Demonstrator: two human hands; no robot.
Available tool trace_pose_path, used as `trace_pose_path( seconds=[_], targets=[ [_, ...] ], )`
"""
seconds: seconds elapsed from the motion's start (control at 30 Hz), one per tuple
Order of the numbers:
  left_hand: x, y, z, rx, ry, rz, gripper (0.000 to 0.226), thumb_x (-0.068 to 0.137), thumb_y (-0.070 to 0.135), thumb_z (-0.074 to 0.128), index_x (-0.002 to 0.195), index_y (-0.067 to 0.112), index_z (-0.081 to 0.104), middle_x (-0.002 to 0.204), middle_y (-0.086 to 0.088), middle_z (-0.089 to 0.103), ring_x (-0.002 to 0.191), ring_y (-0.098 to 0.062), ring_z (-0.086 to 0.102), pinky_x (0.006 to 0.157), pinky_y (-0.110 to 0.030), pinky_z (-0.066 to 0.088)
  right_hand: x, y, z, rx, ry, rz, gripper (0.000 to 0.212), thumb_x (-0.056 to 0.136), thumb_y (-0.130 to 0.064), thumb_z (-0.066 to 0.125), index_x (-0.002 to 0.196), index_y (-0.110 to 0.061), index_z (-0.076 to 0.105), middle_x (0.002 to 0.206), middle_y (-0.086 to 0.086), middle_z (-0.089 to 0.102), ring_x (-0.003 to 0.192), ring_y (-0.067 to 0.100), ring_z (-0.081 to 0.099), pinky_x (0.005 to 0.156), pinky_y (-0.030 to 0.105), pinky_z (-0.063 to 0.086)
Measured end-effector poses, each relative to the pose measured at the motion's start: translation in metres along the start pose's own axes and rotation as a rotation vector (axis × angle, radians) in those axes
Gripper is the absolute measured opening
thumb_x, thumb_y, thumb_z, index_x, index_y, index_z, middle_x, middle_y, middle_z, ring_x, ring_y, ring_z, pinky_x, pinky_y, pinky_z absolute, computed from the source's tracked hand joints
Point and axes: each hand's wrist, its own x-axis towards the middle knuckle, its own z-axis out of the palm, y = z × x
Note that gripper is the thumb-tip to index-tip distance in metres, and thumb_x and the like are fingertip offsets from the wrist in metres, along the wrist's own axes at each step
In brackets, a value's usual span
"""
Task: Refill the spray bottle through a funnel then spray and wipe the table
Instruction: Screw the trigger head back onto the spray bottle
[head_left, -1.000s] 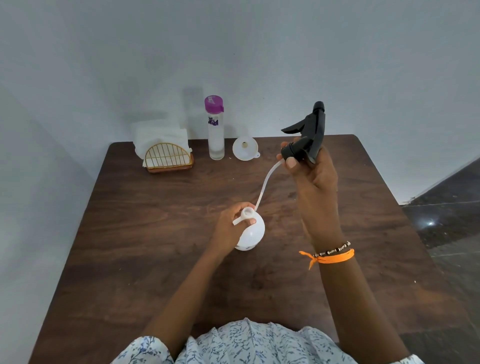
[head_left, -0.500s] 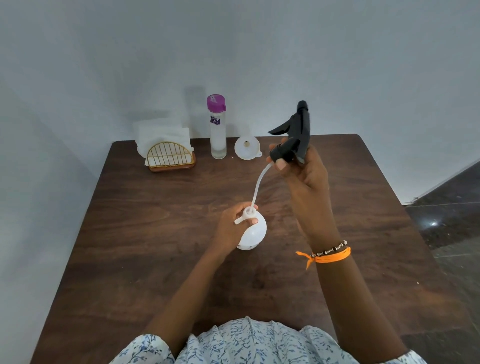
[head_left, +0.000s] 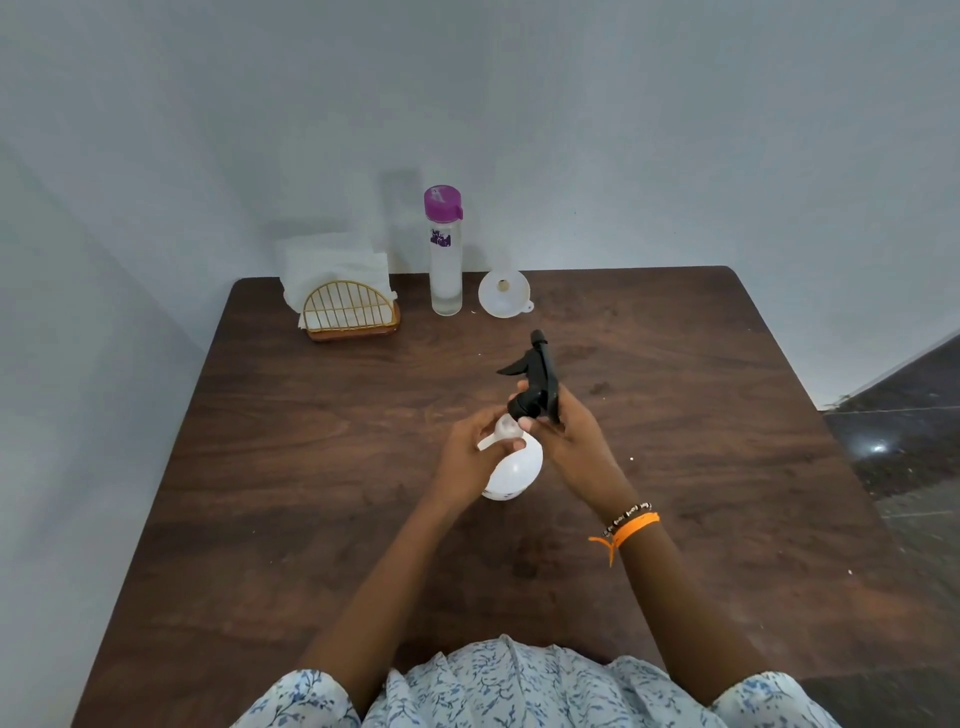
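A white round spray bottle (head_left: 514, 470) stands on the dark wooden table (head_left: 311, 493). My left hand (head_left: 475, 452) grips its neck. My right hand (head_left: 563, 431) holds the black trigger sprayer head (head_left: 537, 379) right above the bottle's mouth; its tube is hidden, apparently down inside the bottle. A white funnel (head_left: 503, 292) lies at the back of the table. Beside it stands a clear bottle with a purple cap (head_left: 444, 249).
A gold wire holder with white napkins (head_left: 345, 301) sits at the back left. A pale wall runs behind the table and along the left. Dark floor shows at the right past the table edge.
My right hand has lowered the sprayer head from high above the table down to the bottle's mouth, and the white tube has gone out of sight. My left hand stays on the bottle.
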Motion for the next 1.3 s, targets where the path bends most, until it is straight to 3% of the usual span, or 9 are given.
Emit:
trace_pose_path(
  seconds=[0.13, 0.23, 0.33, 0.5, 0.8, 0.93, 1.07, 1.23, 1.3],
  targets=[
    [-0.001, -0.003, 0.0, 0.019, 0.005, 0.012, 0.041, 0.071, 0.029, 0.066, 0.111, 0.02, 0.065, 0.102, 0.003, 0.07, 0.096, -0.017, 0.064, 0.084, -0.037, 0.051, 0.002, 0.007, 0.002, -0.224, -0.061, -0.057, 0.03, 0.084, -0.004, 0.058, 0.112, -0.016, 0.057, 0.095, -0.01, 0.062, 0.101, 0.023, 0.054, 0.092, 0.045, 0.044],
    [-0.003, -0.006, 0.001, -0.001, 0.008, 0.007, 0.036, 0.072, 0.031, 0.068, 0.108, 0.03, 0.065, 0.098, 0.002, 0.069, 0.094, -0.02, 0.064, 0.085, -0.043, 0.052, 0.005, 0.011, -0.001, -0.47, -0.04, -0.047, 0.023, 0.086, -0.016, 0.059, 0.11, -0.016, 0.057, 0.098, -0.007, 0.06, 0.1, 0.018, 0.043, 0.096, 0.044, 0.034],
    [-0.004, -0.007, 0.002, 0.016, 0.025, 0.032, 0.027, 0.073, 0.028, 0.066, 0.1, 0.035, 0.064, 0.097, 0.008, 0.069, 0.094, -0.016, 0.064, 0.081, -0.033, 0.052, 0.005, 0.005, -0.001, -0.612, -0.014, -0.116, 0.021, 0.087, -0.023, 0.059, 0.108, -0.018, 0.058, 0.102, -0.007, 0.059, 0.094, 0.012, 0.037, 0.097, 0.042, 0.029],
    [-0.006, -0.006, -0.001, 0.11, 0.033, 0.094, 0.019, 0.088, 0.013, 0.059, 0.103, 0.024, 0.059, 0.1, 0.011, 0.064, 0.094, 0.0, 0.059, 0.08, -0.012, 0.044, 0.001, 0.003, 0.01, -0.837, -0.047, -0.145, 0.027, 0.087, -0.022, 0.055, 0.113, -0.016, 0.053, 0.116, -0.003, 0.054, 0.108, 0.022, 0.044, 0.107, 0.05, 0.022],
    [-0.012, -0.008, -0.002, 0.051, 0.05, 0.14, 0.038, 0.083, 0.014, 0.061, 0.113, 0.03, 0.046, 0.118, 0.011, 0.057, 0.112, -0.006, 0.055, 0.097, -0.018, 0.043, 0.004, 0.0, 0.014, -0.761, 0.101, -0.16, 0.016, 0.076, -0.02, 0.066, 0.091, -0.018, 0.062, 0.094, -0.003, 0.063, 0.09, 0.025, 0.053, 0.089, 0.047, 0.04],
    [-0.011, -0.008, 0.0, 0.077, 0.036, 0.089, 0.045, 0.084, 0.005, 0.06, 0.118, 0.025, 0.037, 0.127, 0.007, 0.048, 0.119, -0.011, 0.048, 0.095, -0.021, 0.038, 0.006, -0.013, 0.008, -0.857, 0.009, -0.111, 0.017, 0.078, -0.026, 0.065, 0.092, -0.018, 0.061, 0.098, -0.003, 0.061, 0.101, 0.023, 0.051, 0.105, 0.052, 0.028],
    [-0.011, -0.009, 0.003, 0.089, 0.025, 0.075, 0.046, 0.087, 0.011, 0.061, 0.122, 0.026, 0.035, 0.13, 0.002, 0.048, 0.121, -0.011, 0.047, 0.097, -0.024, 0.038, 0.01, -0.028, 0.007, -0.998, -0.104, -0.126, 0.015, 0.081, -0.02, 0.059, 0.095, -0.016, 0.06, 0.099, -0.001, 0.059, 0.105, 0.024, 0.05, 0.108, 0.055, 0.021],
    [-0.009, -0.009, -0.001, 0.05, 0.014, 0.116, 0.041, 0.081, 0.017, 0.062, 0.117, 0.016, 0.041, 0.125, -0.002, 0.054, 0.118, -0.017, 0.053, 0.101, -0.029, 0.043, 0.006, -0.003, 0.008, -0.626, 0.032, -0.123, 0.01, 0.075, -0.018, 0.067, 0.083, -0.022, 0.062, 0.081, -0.011, 0.054, 0.087, 0.015, 0.055, 0.099, 0.057, 0.032],
    [-0.009, -0.009, 0.0, 0.07, 0.012, 0.135, 0.045, 0.074, 0.033, 0.062, 0.113, 0.022, 0.042, 0.124, -0.002, 0.055, 0.115, -0.016, 0.055, 0.097, -0.027, 0.045, 0.001, 0.008, 0.003, -0.433, 0.066, -0.071, 0.015, 0.075, -0.023, 0.07, 0.087, -0.029, 0.064, 0.083, -0.017, 0.056, 0.091, 0.009, 0.051, 0.105, 0.061, 0.021]
  ],
)
